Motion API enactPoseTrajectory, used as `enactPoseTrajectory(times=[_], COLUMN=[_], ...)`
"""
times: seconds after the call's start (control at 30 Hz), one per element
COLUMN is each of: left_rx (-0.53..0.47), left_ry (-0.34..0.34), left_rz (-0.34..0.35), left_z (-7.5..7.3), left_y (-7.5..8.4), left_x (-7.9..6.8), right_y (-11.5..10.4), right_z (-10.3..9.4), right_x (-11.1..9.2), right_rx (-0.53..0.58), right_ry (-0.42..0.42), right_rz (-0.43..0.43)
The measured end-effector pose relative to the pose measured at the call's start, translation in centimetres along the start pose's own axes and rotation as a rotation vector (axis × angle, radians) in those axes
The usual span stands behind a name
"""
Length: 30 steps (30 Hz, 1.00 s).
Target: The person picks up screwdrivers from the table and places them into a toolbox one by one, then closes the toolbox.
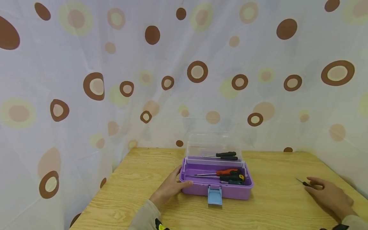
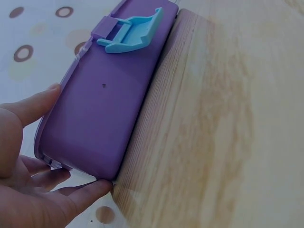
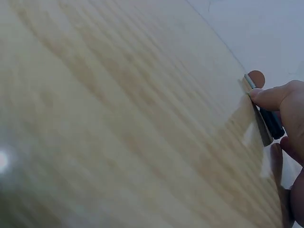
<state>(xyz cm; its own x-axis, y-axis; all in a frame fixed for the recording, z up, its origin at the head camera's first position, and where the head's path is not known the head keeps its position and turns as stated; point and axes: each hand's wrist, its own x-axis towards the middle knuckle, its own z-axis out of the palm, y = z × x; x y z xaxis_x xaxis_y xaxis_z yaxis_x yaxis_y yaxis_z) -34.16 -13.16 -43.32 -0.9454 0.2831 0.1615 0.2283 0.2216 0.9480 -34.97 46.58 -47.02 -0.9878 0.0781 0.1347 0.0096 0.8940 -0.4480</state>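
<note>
My left hand (image 1: pixel 169 185) holds the left end of a purple toolbox (image 1: pixel 195 189), thumb at its front rim and fingers around the end wall, as the left wrist view shows. Inside lie several screwdrivers, among them a red-handled screwdriver (image 1: pixel 227 172) and a black-and-yellow one (image 1: pixel 241 177). The clear lid (image 1: pixel 212 140) is tipped back, and two black-handled tools (image 1: pixel 228 157) show within its outline. Far to the right, my right hand (image 1: pixel 329 193) pinches a small screwdriver (image 1: pixel 307 184) with a black handle, its thin shaft pointing left and away, low over the table.
A light-blue latch (image 1: pixel 214 196) hangs down from the toolbox front. The wood-grain table (image 1: pixel 143 204) reaches back to a white curtain (image 1: pixel 172 48) with brown and yellow circles, which also hangs along both sides. My right hand is near the table's right edge.
</note>
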Motion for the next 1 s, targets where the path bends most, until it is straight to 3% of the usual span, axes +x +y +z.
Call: enactPoseTrajectory(times=[0.2, 0.53, 1.0], left_rx=[0.003, 0.019, -0.002], left_ry=[-0.002, 0.011, -0.001], left_rz=[-0.009, -0.014, 0.004], left_z=[0.04, 0.1, -0.01], left_y=[0.06, 0.26, 0.16], left_x=[-0.07, -0.06, -0.12], right_y=[0.19, 0.11, -0.11], right_z=[0.6, 0.67, -0.03], right_x=[0.0, 0.06, -0.18], right_rx=[-0.081, -0.085, -0.098], right_ry=[0.048, 0.102, 0.058], right_rz=[-0.022, -0.106, -0.067])
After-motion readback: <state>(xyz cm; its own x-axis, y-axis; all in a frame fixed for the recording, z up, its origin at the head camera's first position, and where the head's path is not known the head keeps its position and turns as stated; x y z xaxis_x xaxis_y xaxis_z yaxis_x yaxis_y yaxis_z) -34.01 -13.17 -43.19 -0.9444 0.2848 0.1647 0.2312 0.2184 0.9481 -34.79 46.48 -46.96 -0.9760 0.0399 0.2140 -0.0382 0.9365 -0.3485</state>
